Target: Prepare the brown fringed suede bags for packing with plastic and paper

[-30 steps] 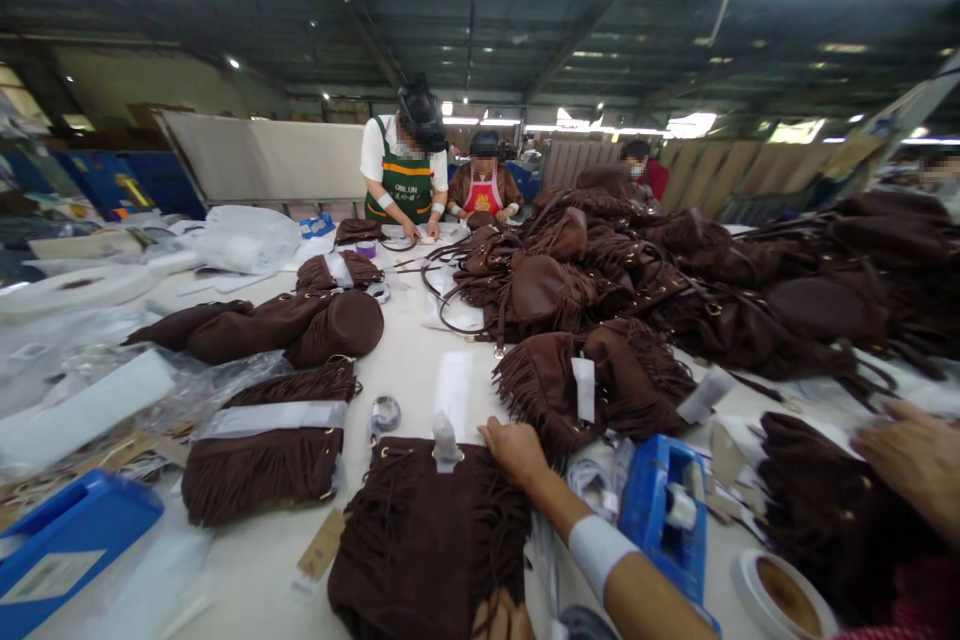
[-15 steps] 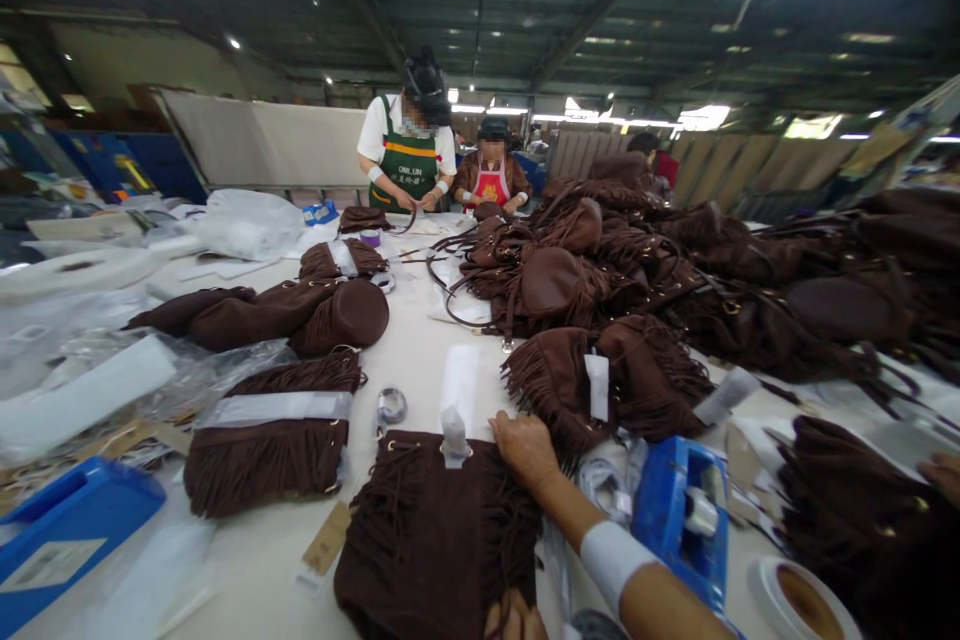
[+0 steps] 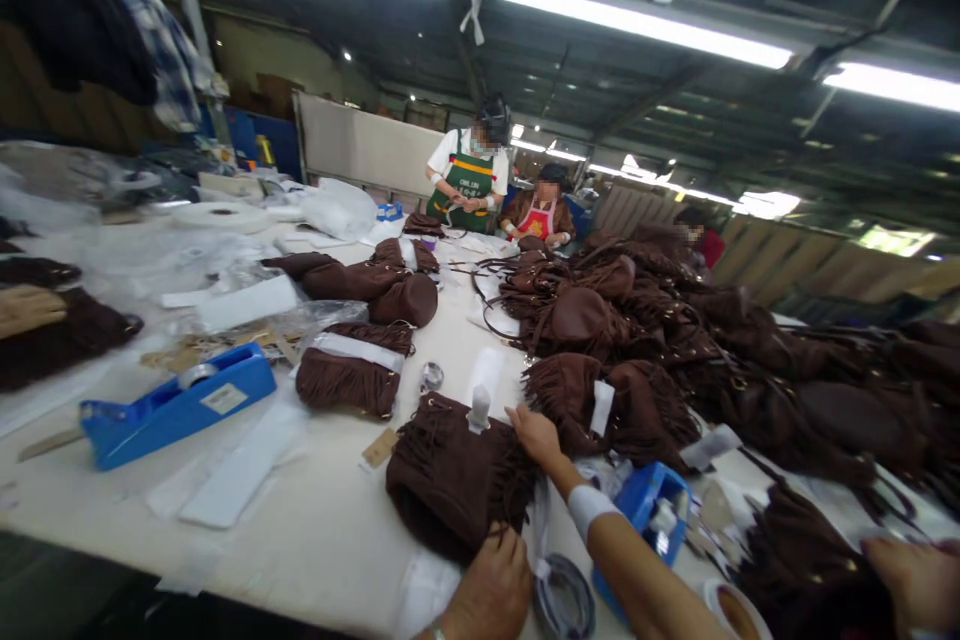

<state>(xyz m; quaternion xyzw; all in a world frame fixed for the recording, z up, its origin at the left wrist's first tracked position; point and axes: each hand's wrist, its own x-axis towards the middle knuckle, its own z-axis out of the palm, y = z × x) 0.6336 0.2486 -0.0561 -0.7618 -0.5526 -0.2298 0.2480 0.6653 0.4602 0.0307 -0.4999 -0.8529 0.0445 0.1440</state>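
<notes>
L hand (image 3: 487, 585): fingers closed on lower edge of dark-brown, fringed, soft-sided bag (image 3: 450, 475), at its 5 o'clock. Grey, ring-shaped coil (image 3: 561, 570) just beside L hand, approx. 3 o'clock. Bag lies on white, flat tabletop (image 3: 315, 510), btm centre of view. Blue, moulded tape dispenser (image 3: 636, 500) near bag, 3 o'clock. R hand (image 3: 536, 435), w/ white wristband (image 3: 591, 508), touches bag's 1 o'clock corner; can't tell if gripping. Beyond, 1–2 o'clock: heap of brown, fringed bags (image 3: 592, 310). Farthest, 12 o'clock: co-worker (image 3: 444, 158), green apron (image 3: 466, 198).

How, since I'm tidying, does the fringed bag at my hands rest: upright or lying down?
Lying down: the brown fringed bag rests broad face up on the tabletop.
</notes>
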